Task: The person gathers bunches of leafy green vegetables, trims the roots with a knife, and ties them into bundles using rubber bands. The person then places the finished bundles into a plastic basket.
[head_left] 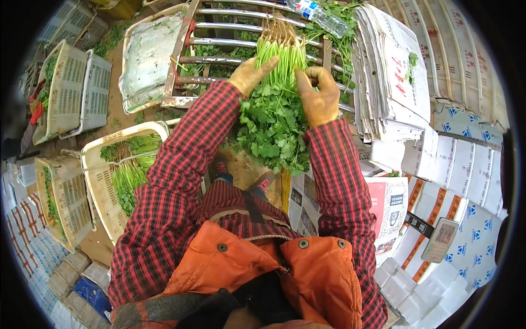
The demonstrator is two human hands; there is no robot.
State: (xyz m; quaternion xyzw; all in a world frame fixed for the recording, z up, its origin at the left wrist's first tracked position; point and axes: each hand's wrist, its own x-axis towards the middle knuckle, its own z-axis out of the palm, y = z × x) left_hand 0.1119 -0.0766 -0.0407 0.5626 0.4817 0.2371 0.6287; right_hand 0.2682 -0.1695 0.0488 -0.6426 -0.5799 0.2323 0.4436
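Note:
A bunch of coriander (pixel 276 112) lies across the metal bars, its brown roots at the far end and its leaves hanging over the near edge. My left hand (pixel 251 75), in a yellowish glove, grips the left side of the stems with the thumb over them; its other fingers are mostly hidden. At the right side of the stems, my right hand (pixel 319 98), gloved alike, has its fingers curled and thumb and forefinger against the bunch. Beneath them is a rack of metal bars (pixel 222 41) with loose greens among the bars.
Stacked newspapers (pixel 386 71) stand right of the rack, beside a plastic bottle (pixel 320 15). At left, a crate (pixel 90 164) holds more coriander. A scale-like device (pixel 441 240) sits at lower right. Another person's red-gloved hand (pixel 37 112) is at a far-left crate (pixel 68 88).

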